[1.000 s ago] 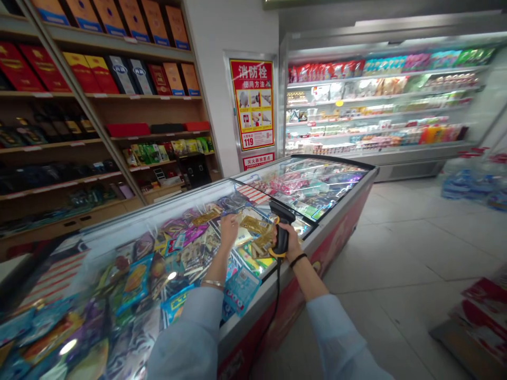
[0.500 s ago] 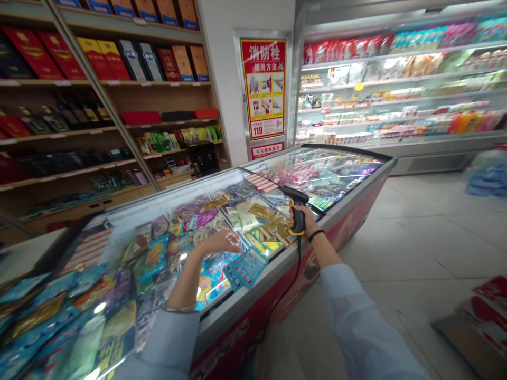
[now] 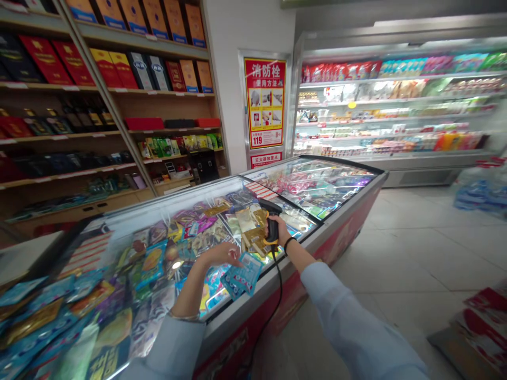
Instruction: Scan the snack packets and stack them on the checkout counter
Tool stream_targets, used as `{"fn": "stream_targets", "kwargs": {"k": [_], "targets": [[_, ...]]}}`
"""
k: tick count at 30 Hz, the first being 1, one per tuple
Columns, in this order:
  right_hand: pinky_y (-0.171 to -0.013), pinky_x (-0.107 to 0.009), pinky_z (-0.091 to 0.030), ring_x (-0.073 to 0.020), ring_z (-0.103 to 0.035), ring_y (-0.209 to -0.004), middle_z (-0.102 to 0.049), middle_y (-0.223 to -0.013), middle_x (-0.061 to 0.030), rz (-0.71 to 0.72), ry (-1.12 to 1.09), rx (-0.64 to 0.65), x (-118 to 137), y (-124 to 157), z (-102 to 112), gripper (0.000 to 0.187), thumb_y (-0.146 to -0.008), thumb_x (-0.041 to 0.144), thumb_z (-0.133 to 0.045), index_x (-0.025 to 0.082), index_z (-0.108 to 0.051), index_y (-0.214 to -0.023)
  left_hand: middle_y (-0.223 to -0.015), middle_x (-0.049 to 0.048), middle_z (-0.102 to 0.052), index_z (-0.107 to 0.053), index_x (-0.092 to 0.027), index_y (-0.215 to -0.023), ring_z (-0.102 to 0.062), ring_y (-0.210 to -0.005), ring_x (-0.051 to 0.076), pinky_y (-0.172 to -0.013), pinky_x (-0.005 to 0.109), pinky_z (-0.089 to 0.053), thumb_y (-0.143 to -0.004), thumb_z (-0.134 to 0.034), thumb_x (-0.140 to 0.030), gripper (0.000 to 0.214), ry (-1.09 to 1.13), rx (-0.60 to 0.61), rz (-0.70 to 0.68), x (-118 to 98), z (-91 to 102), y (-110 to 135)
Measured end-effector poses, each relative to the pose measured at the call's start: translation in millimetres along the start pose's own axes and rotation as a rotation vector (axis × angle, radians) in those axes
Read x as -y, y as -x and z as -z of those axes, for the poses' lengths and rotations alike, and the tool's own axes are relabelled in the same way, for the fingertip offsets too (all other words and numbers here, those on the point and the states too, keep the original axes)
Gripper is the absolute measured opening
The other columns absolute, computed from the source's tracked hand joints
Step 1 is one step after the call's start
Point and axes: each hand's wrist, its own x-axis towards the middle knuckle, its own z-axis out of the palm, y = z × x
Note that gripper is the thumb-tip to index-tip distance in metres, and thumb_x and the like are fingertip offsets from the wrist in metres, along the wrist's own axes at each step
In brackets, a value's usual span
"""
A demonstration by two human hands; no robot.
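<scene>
Cannot see clearly the fingertips of the left hand [image 3: 221, 255], bent downward at the corner of the upper blue packet [image 3: 251, 272]; impossible from this angle to know a pinch from mere contact. Cannot read the small print on it, nor see much of the lower blue packet [image 3: 232, 285], partly covered. Cannot follow the light-blue sleeves [image 3: 172, 338] past the lower edge. Find both packets just right of the left hand, at the near rim of the chest freezer [image 3: 344, 212]. Wrapped firmly, with the right hand [image 3: 282, 231], around the handle of the black barcode scanner [image 3: 272, 228]. Blocking, with that scanner, part of the gold packets [image 3: 250, 244]; trailing a cord [image 3: 281, 287] down past the freezer's red side. Farther back, see a fire-hydrant poster [image 3: 264, 103].
</scene>
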Motion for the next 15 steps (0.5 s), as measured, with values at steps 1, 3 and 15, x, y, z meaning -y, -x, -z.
{"fn": "stream_targets", "kwargs": {"k": [1, 3, 15], "targets": [[-0.031, -0.021, -0.037, -0.0116, -0.047, -0.034, -0.053, -0.047, 0.0030, 0.008, -0.006, 0.009, -4, -1, -7, 0.013, -0.068, 0.030, -0.058, 0.020, -0.050, -0.071, -0.064, -0.0009, -0.057, -0.060, -0.020, -0.065, -0.053, -0.065, 0.016, -0.063, 0.026, -0.042, -0.057, -0.074, -0.046, 0.031, 0.059, -0.003, 0.008, 3, 1.8, 1], [-0.033, -0.020, -0.038, -0.0110, -0.047, -0.035, -0.053, -0.050, 0.0034, 0.031, -0.027, 0.030, -9, -1, -17, 0.011, -0.072, 0.029, -0.055, 0.019, -0.051, -0.075, -0.060, -0.0024, -0.053, -0.058, -0.021, -0.067, -0.050, -0.061, 0.015, -0.059, 0.026, -0.041, -0.058, -0.072, -0.047, 0.031, 0.150, -0.054, 0.029, 12, 5.5, 2], [-0.035, -0.020, -0.039, -0.0098, -0.045, -0.038, -0.049, -0.053, 0.0051, 0.246, -0.293, -0.050, 7, -4, 3, 0.013, -0.070, 0.031, -0.058, 0.021, -0.054, -0.076, -0.070, 0.0031, -0.065, -0.066, -0.016, -0.090, -0.062, -0.070, 0.019, -0.065, 0.028, -0.046, -0.071, -0.058, -0.025, 0.022, 0.194, -0.663, 0.264, 50, 16.5, -19]]}}
